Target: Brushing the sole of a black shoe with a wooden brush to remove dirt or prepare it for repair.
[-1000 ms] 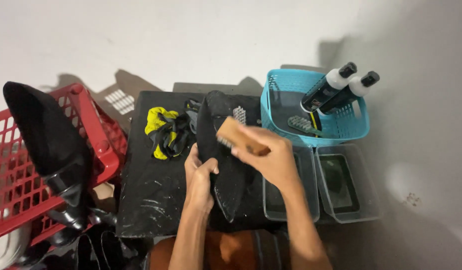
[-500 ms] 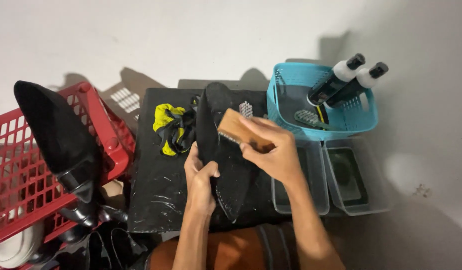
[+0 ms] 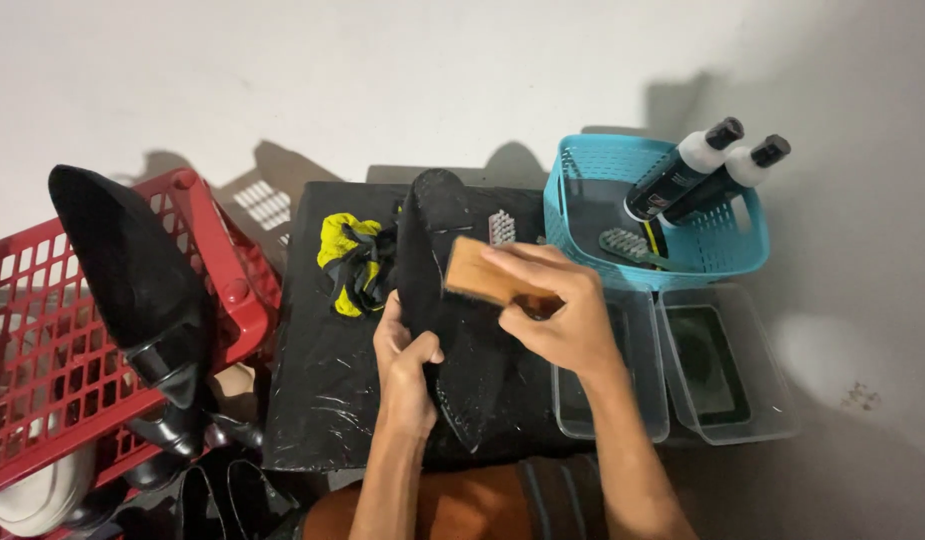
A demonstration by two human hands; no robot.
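My left hand (image 3: 407, 362) grips the black shoe (image 3: 452, 300) w/ my right hand (image 3: 557, 305) clamped on a wood brush (image 3: 482, 279) on top, blue basket (image 3: 582, 165) past it.

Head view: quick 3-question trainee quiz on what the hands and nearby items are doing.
1. True or false: the right hand presses a wooden-backed brush against the black shoe.
2. What sits in the blue basket? A) two dark bottles with a green brush B) a yellow cloth C) a red cup
3. Which hand steadies the shoe from its side?

Key
1. True.
2. A: the bottles lean in it, the green brush lies at the bottom.
3. The left hand.
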